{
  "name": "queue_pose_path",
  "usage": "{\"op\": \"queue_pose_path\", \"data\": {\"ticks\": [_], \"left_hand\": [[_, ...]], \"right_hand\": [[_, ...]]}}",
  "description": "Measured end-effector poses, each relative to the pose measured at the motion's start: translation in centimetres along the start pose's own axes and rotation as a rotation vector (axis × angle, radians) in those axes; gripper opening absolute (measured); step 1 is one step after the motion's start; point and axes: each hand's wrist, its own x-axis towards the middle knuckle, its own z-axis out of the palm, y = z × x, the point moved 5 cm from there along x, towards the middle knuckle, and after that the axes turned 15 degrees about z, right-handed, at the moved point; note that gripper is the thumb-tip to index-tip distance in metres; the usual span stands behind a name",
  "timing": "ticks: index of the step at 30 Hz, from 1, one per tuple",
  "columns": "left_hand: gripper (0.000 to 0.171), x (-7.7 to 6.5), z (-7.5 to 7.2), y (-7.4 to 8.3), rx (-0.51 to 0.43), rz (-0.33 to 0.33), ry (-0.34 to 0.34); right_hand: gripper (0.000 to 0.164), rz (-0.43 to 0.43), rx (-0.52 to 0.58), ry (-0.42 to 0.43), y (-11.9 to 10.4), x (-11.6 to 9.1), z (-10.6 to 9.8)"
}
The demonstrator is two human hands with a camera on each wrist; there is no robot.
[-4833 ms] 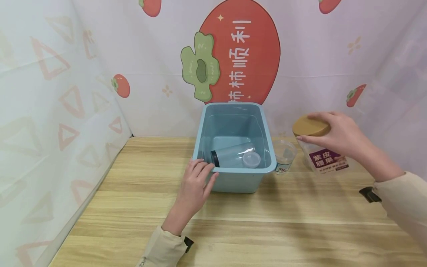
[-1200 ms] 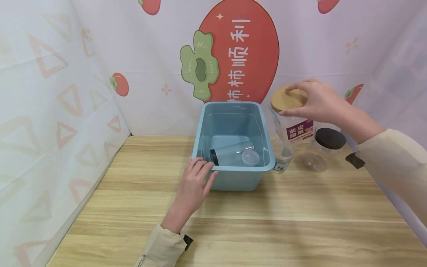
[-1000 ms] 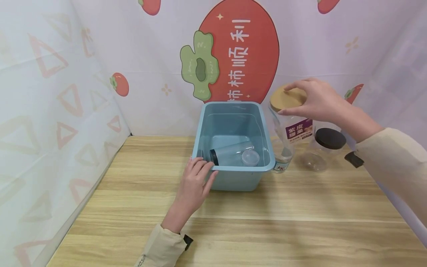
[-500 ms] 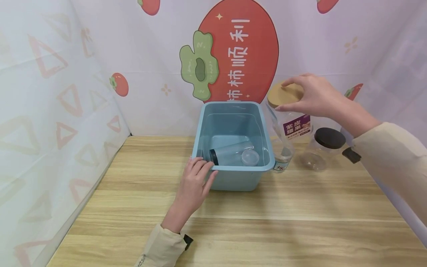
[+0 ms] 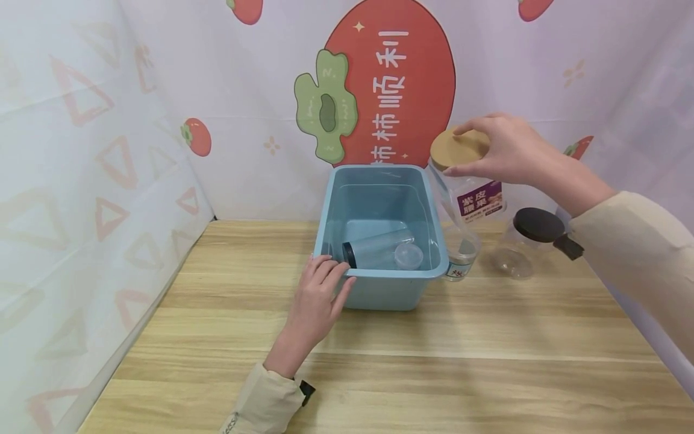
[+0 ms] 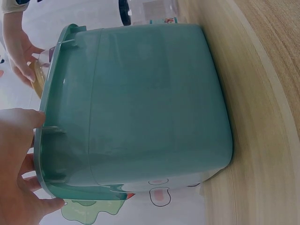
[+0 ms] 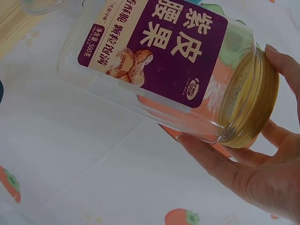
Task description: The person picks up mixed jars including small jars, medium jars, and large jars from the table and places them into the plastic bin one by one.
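My right hand [image 5: 520, 147] grips the gold screw lid [image 5: 452, 150] of a clear plastic jar [image 5: 479, 202]. The jar tilts in the air beside the bin's right rim, and its purple label faces the right wrist camera. On the near left corner of the blue plastic bin [image 5: 398, 275], my left hand [image 5: 317, 298] holds the rim, fingers hooked over it; the left wrist view shows the bin's outer wall [image 6: 150, 108]. A clear cylindrical jar with a black lid [image 5: 374, 249] lies inside the bin, with a small round clear container [image 5: 408, 257] against it.
Right of the bin stands a small clear tub [image 5: 458, 269] with a blue-edged label, partly behind the held jar. Farther right, a clear jar with a black lid [image 5: 539, 224] leans or lies on the wooden table [image 5: 412, 380]. A patterned curtain [image 5: 244, 181] hangs behind.
My right hand has lifted the gold-lidded jar up and leftward toward the bin, uncovering the black-lidded jar at right. The left hand has stayed on the rim.
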Motion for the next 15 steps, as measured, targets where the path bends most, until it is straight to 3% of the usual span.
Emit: {"op": "queue_pose_path", "data": {"ticks": [15], "left_hand": [[0.022, -0.05, 0.12, -0.07, -0.005, -0.011, -0.003]], "right_hand": [[0.078, 0.001, 0.002, 0.002, -0.74, 0.34, -0.43]]}}
